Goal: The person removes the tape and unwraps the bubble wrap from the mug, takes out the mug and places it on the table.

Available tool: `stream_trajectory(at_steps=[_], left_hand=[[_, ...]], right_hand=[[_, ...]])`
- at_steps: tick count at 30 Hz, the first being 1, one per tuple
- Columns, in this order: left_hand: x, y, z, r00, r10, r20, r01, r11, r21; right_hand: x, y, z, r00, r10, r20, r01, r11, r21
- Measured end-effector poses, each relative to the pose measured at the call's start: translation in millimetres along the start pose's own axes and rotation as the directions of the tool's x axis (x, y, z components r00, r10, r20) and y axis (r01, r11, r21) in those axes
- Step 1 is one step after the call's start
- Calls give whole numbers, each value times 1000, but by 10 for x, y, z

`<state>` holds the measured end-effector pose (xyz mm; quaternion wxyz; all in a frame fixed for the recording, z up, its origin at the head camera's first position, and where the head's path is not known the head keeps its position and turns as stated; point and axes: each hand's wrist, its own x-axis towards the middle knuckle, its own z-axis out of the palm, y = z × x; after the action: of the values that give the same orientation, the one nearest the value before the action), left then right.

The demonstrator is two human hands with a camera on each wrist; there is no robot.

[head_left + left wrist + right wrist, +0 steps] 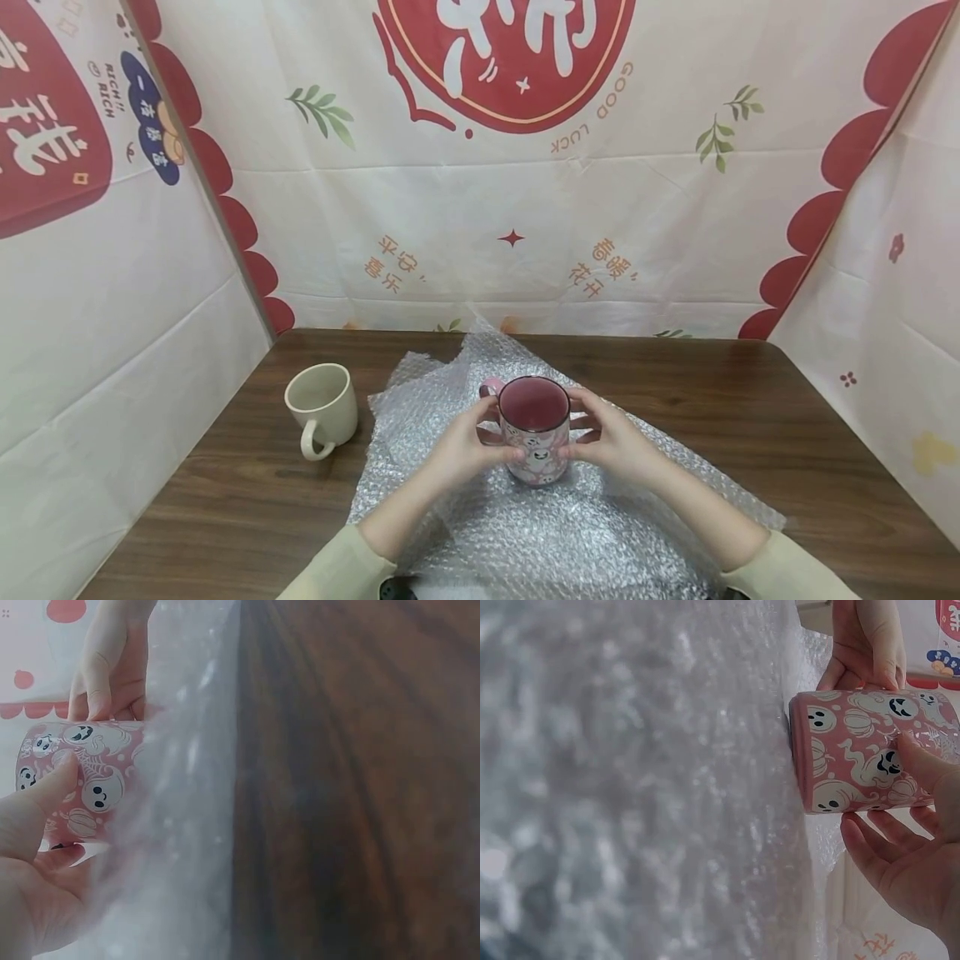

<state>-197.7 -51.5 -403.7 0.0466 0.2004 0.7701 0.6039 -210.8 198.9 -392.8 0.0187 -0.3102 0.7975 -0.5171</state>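
A pink mug [536,433] with a dark red inside and a pattern of white ghosts and pumpkins stands upright over the bubble wrap [600,533] in the head view. My left hand [468,446] grips its left side, thumb on the front and fingers behind, close by the pink handle [491,387]. From the right, my right hand [611,437] holds the other side, its thumb also on the front. In the right wrist view the mug's base [801,754] shows close to the bubble wrap. The ghost print [101,791] appears between both hands in the left wrist view.
A cream mug [322,408] stands on the left of the dark wooden table [225,500], its handle toward the front. Printed cloth [480,208] hangs behind and along both sides of the table. The bubble wrap spreads across the table's middle to the front.
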Motion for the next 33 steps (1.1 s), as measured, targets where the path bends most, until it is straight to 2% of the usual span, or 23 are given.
stream_trajectory(at_steps=[9, 15, 19, 22, 26, 29, 33], left_hand=[[-59, 175, -142, 999, 43, -27, -42, 998, 39], [-134, 201, -258, 997, 64, -45, -63, 998, 29], [-218, 225, -334, 997, 54, -56, -53, 999, 11], [-309, 325, -391, 997, 41, -66, -38, 999, 38], [-395, 348, -475, 996, 21, -84, -15, 997, 72], [-446, 263, -548, 994, 13, -106, -4, 997, 81], [-561, 247, -640, 988, 11, -155, 9, 992, 126]], right_hand=[[80, -187, 14, 999, -26, -21, 25, 998, -51], [174, -298, 70, 1000, -15, 22, 16, 999, -43], [242, -338, 145, 998, -22, 51, 22, 1000, 5], [285, -370, 210, 998, -17, 60, 16, 1000, 24], [335, -412, 299, 998, -17, 66, 16, 1000, 16], [368, -452, 373, 997, -24, 80, 22, 999, 24], [415, -528, 477, 995, -30, 98, 26, 999, 44]])
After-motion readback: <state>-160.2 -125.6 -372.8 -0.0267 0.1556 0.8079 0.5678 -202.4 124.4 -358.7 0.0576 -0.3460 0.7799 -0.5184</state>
